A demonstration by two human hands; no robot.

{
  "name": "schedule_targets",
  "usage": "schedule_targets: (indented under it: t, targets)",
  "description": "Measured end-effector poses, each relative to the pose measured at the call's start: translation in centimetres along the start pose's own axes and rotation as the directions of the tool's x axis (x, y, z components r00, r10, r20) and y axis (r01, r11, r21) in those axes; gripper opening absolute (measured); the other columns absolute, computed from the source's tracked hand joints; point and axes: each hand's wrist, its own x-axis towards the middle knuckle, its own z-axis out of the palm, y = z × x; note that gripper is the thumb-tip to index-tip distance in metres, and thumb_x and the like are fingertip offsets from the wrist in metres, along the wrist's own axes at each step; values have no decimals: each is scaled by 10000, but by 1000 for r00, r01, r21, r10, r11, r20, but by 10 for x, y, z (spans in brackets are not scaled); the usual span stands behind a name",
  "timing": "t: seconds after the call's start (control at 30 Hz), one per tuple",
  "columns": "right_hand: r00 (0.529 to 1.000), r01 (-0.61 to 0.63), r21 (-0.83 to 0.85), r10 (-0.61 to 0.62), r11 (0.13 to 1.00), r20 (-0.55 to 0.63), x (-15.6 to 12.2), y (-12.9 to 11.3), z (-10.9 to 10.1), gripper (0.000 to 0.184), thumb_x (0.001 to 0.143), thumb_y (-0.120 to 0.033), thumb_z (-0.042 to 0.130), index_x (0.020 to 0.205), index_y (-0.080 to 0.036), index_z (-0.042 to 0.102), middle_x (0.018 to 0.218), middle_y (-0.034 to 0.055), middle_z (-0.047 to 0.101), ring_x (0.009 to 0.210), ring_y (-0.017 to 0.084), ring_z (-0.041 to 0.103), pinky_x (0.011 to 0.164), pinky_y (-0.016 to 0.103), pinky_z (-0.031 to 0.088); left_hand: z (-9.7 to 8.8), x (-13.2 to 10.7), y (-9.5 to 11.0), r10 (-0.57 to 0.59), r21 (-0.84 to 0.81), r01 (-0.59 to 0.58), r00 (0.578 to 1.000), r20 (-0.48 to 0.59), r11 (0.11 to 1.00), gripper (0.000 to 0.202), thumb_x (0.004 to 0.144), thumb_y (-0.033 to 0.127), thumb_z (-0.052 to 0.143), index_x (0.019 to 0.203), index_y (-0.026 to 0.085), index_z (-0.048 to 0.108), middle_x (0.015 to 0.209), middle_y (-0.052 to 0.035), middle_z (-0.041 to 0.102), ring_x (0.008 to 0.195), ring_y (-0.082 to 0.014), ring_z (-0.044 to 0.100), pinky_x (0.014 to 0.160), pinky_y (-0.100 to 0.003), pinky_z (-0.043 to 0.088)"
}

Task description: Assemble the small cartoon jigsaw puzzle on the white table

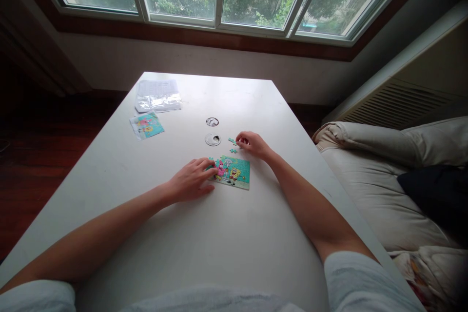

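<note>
A small teal cartoon jigsaw puzzle (234, 171) lies mostly assembled in the middle of the white table (226, 248). My left hand (192, 179) rests flat beside its left edge, fingers stretched onto the corner. My right hand (253, 144) sits just behind the puzzle with its fingers curled in a pinch at a loose teal piece (232, 141). Another loose piece (233, 150) lies between that hand and the puzzle.
A printed picture card (146, 125) and a clear plastic bag with paper (158, 95) lie at the far left. Two round cable holes (212, 130) are set in the table. A cream sofa (380, 180) stands on the right, windows behind.
</note>
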Motion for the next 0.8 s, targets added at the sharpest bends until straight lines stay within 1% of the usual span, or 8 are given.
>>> schedule_targets:
  t: [0.07, 0.13, 0.3, 0.43, 0.5, 0.6, 0.73, 0.8]
  targets:
    - [996, -29, -19, 28, 999, -84, 1, 6, 3, 133, 887, -250, 582, 950, -199, 689, 864, 45, 659, 805, 182, 552, 764, 303, 413, 1, 0, -1, 2, -12, -2, 1000, -5, 1000, 459, 901, 333, 630, 1341, 271, 514, 1377, -105, 529, 1276, -286, 500, 1075, -472, 430]
    - [991, -34, -28, 30, 999, -129, 1, 10, 6, 166, 893, -242, 576, 997, -205, 699, 908, 58, 666, 870, 204, 563, 812, 328, 425, 1, -1, -1, 5, -16, -5, 1000, -4, 1000, 453, 904, 322, 622, 1342, 270, 518, 1366, -101, 535, 1268, -282, 498, 1074, -467, 432]
    - [995, -17, -46, 12, 999, -101, 0, 11, 13, 248, 913, -280, 586, 1123, -230, 708, 987, 75, 657, 967, 235, 554, 878, 365, 440, 2, -1, 2, 16, -2, -16, 1000, -3, 1000, 429, 921, 319, 595, 1340, 261, 523, 1354, -110, 536, 1242, -281, 491, 1055, -462, 438]
    - [997, 6, -144, -17, 990, -79, 0, 5, 17, 296, 919, -322, 610, 1188, -244, 708, 1022, 90, 632, 1001, 255, 532, 921, 393, 431, 2, -1, 4, 9, 29, -9, 1000, 1, 1000, 425, 932, 333, 583, 1345, 259, 517, 1359, -120, 529, 1221, -284, 491, 1034, -461, 443]
    - [997, 35, -188, -47, 981, -58, -1, 0, 18, 276, 920, -328, 616, 1164, -250, 720, 1036, 93, 624, 1014, 262, 523, 933, 402, 424, 2, -1, 5, -1, 47, 0, 1000, 9, 999, 416, 940, 338, 572, 1343, 254, 517, 1359, -124, 526, 1213, -285, 493, 1029, -459, 443]
    - [997, 58, -203, -69, 978, -47, -1, -7, 21, 209, 917, -312, 624, 1085, -253, 734, 1027, 88, 624, 1009, 261, 521, 929, 402, 420, 2, -1, 6, -1, 57, 0, 1000, 25, 998, 410, 948, 337, 560, 1345, 242, 517, 1366, -131, 524, 1224, -290, 487, 1033, -465, 440]
    - [997, 17, -199, -32, 980, -71, -1, -12, 26, 125, 895, -294, 654, 983, -247, 730, 1010, 84, 623, 1007, 262, 519, 914, 397, 416, 2, -1, 7, -7, 31, 6, 1000, 11, 999, 398, 943, 318, 564, 1333, 249, 530, 1374, -128, 525, 1241, -291, 481, 1043, -475, 436]
    - [997, -11, -204, -6, 979, -83, -1, -13, 28, 116, 890, -292, 659, 974, -244, 724, 1003, 83, 623, 1002, 262, 517, 906, 396, 413, 3, -1, 6, -12, 16, 12, 1000, -4, 1000, 393, 938, 312, 567, 1326, 254, 536, 1367, -125, 529, 1243, -290, 480, 1047, -480, 435]
